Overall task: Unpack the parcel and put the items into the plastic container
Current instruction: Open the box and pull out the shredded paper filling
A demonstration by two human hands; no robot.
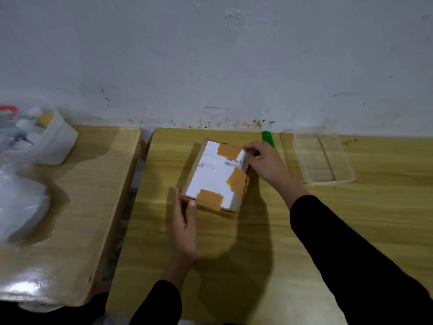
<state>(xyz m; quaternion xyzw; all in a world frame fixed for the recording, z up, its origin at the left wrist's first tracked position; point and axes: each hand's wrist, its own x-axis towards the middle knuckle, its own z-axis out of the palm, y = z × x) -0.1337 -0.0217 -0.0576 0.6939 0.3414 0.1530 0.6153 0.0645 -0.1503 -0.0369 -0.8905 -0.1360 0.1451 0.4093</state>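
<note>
A taped cardboard parcel [216, 175] lies mid-surface [257, 242] between both hands. The left hand [184, 227] rests open against its near-left corner; the right hand [267, 161] pinches at its far-right top edge. The clear plastic container [324, 160] sits empty, right of the parcel

Two bare hands, long black sleeves.
Left hand [184, 231] and right hand [267, 164] ungloved, no rings, watch or bracelets visible. Plain black sleeve on each forearm, matte fabric without logo or pattern, cuffs ending at the wrists, right sleeve looser and wider toward the elbow.
</note>
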